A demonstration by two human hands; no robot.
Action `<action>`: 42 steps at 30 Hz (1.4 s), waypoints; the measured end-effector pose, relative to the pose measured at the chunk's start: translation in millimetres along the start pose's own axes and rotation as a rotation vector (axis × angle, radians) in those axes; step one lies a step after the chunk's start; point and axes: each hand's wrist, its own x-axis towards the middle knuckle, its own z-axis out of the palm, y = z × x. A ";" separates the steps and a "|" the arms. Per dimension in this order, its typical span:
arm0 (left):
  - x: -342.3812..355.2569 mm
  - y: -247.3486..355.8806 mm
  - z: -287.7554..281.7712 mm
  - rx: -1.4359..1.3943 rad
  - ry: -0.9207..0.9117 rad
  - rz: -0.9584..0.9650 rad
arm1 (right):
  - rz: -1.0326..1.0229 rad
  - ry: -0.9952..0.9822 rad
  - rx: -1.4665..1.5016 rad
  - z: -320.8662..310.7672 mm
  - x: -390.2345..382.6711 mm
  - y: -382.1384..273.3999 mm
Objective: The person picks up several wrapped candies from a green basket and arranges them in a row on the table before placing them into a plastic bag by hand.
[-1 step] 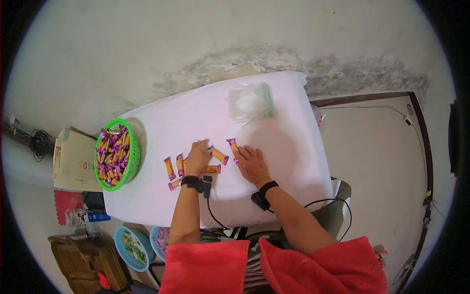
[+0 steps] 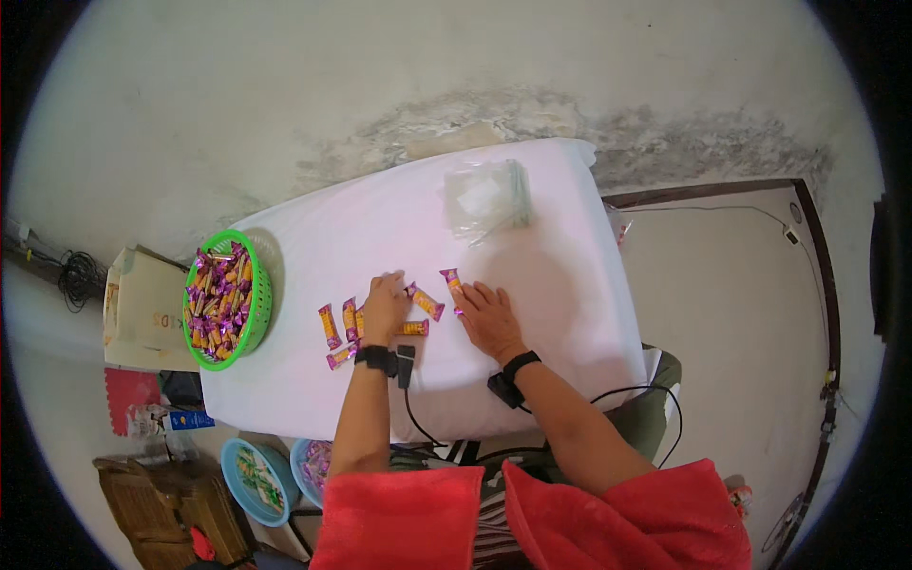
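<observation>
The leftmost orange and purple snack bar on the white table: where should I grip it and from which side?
Pinch the leftmost snack bar across its long edges near the middle, coming from above on its left. It lies flat and apart from its neighbours, with bare table on that side; the left hand is nearest.

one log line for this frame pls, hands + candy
left hand flat on wrapped candies | right hand flat on white tablecloth beside candy | green basket of candies at left | clear bags behind
</observation>
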 end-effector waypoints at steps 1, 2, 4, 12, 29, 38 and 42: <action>-5.8 3.9 1.3 -0.025 0.028 -0.066 | 0.001 0.010 -0.020 1.5 -1.2 1.5; -10.7 8.1 2.6 -0.049 0.057 -0.133 | 0.003 0.010 -0.022 3.2 -1.6 3.2; -18.7 13.5 7.3 -0.064 0.042 -0.188 | 0.005 0.030 -0.040 5.8 -1.7 3.2; -29.2 29.5 31.0 -0.167 0.003 -0.099 | -0.042 0.014 -0.055 9.3 -1.4 1.2; -101.4 -4.9 -21.0 0.025 0.378 -0.144 | 0.021 -0.069 0.067 4.9 0.2 2.9; -97.5 46.1 18.1 -0.068 0.259 -0.050 | 0.005 -0.030 0.057 5.2 -0.3 2.0; -98.0 40.9 35.4 -0.145 0.237 -0.118 | 0.012 -0.049 0.062 4.6 0.0 1.2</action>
